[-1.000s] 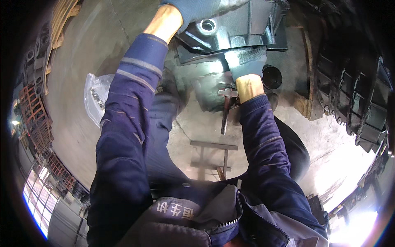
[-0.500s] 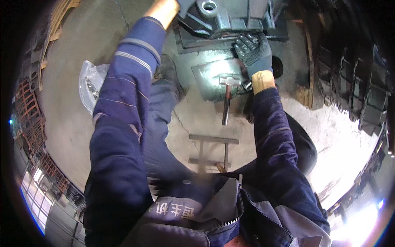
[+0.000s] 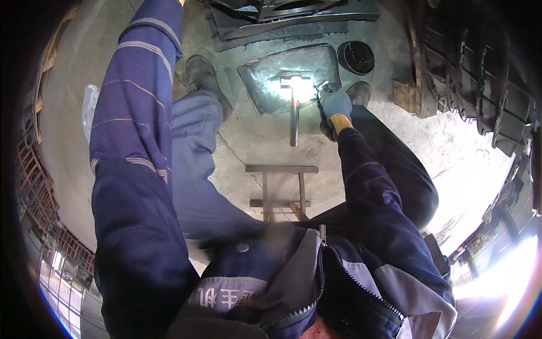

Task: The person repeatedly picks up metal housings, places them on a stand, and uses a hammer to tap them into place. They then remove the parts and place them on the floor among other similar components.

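My right hand [image 3: 336,105], in a grey-blue work glove, reaches down beside a hammer [image 3: 294,116]. Its fingers close around a small metallic item at the edge of a dark mat [image 3: 262,93]; that item is mostly hidden by the glove. The hammer lies with its head on the mat and its dark handle with a red band pointing back toward me. My left forearm stretches beyond the top edge, so that hand is out of sight. Along the top sits a large dark metal casting [image 3: 248,25] on a flat sheet.
A round black container [image 3: 355,57] stands right of the mat, near my right shoe. Between my legs is a low metal frame [image 3: 282,169]. A wooden block [image 3: 409,97] and stacked dark metal parts [image 3: 480,73] line the right side. A clear plastic bag [image 3: 88,108] lies left.
My right hand has left the casting and come back down beside the hammer. My left hand has gone out of view at the top. The view has shifted, leaving the casting higher in the picture.
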Available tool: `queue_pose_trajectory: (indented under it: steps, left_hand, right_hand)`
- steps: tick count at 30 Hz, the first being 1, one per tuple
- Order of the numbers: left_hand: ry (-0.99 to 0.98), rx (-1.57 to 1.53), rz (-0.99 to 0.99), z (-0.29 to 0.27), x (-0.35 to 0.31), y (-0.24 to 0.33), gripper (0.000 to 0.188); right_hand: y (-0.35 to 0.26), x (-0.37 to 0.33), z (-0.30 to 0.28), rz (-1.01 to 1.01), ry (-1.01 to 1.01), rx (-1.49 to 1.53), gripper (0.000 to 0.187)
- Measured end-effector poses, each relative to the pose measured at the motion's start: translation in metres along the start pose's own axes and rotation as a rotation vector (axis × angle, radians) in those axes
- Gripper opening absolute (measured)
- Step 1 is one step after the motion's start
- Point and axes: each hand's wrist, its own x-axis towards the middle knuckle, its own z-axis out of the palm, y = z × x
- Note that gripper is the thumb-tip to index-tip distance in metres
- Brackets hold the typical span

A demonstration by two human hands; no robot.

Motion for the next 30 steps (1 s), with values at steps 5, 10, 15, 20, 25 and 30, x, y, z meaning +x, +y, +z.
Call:
queue_pose_trajectory:
  steps: [5,10,15,20,25,30]
  left_hand:
    - [0.008,-0.047,-0.021,0.010,0.003,-0.006,0.061]
    - [0.053,-0.078,-0.009,0.010,0.014,-0.023,0.060]
    - [0.141,-0.176,0.008,0.010,0.020,-0.030,0.060]
    - [0.038,-0.225,-0.150,0.007,0.017,-0.027,0.065]
    - [0.064,-0.308,-0.120,0.010,0.017,-0.030,0.056]
    - [0.036,-0.239,-0.090,0.018,0.016,-0.037,0.049]
  right_hand:
    - [-0.015,0.005,0.006,-0.120,-0.087,-0.186,0.035]
    - [-0.015,0.016,0.023,-0.302,-0.115,-0.298,0.035]
    - [-0.015,0.031,0.032,-0.317,-0.160,-0.362,0.027]
    - [-0.012,0.047,0.033,-0.311,-0.197,-0.411,0.024]
    - [-0.006,0.038,0.034,-0.406,-0.117,-0.425,0.028]
    - [-0.005,0.032,0.020,-0.451,-0.255,-0.548,0.034]
